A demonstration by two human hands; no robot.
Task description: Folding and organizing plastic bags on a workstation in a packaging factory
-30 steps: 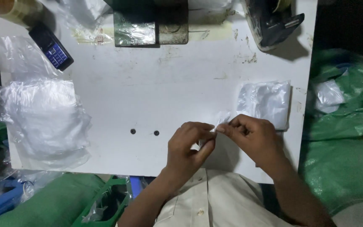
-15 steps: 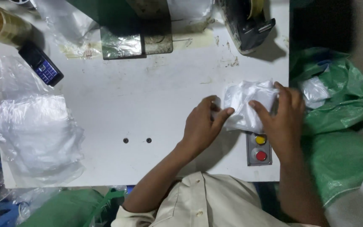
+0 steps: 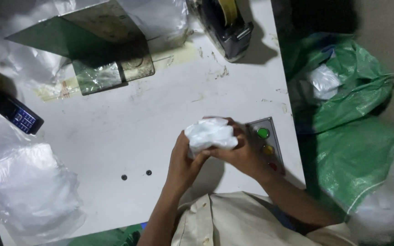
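Note:
Both my hands hold a crumpled white plastic bundle [image 3: 210, 135] just above the white table [image 3: 160, 105], near its front right part. My left hand [image 3: 184, 160] grips the bundle from the left and below. My right hand [image 3: 242, 152] wraps it from the right and underneath. Just right of the hands, a small grey button panel [image 3: 268, 142] with green, yellow and red buttons lies set in the tabletop.
A pile of clear plastic bags [image 3: 23, 187] lies at the front left. A dark mobile phone [image 3: 17, 117] sits at the left edge. A tape dispenser [image 3: 226, 25] and a metal machine base [image 3: 101, 54] stand at the back. Green woven sacks [image 3: 347, 118] fill the right side.
The flat white bags at the right were gathered up into a bundle in both hands, uncovering the button panel. The view has shifted to the right and closer.

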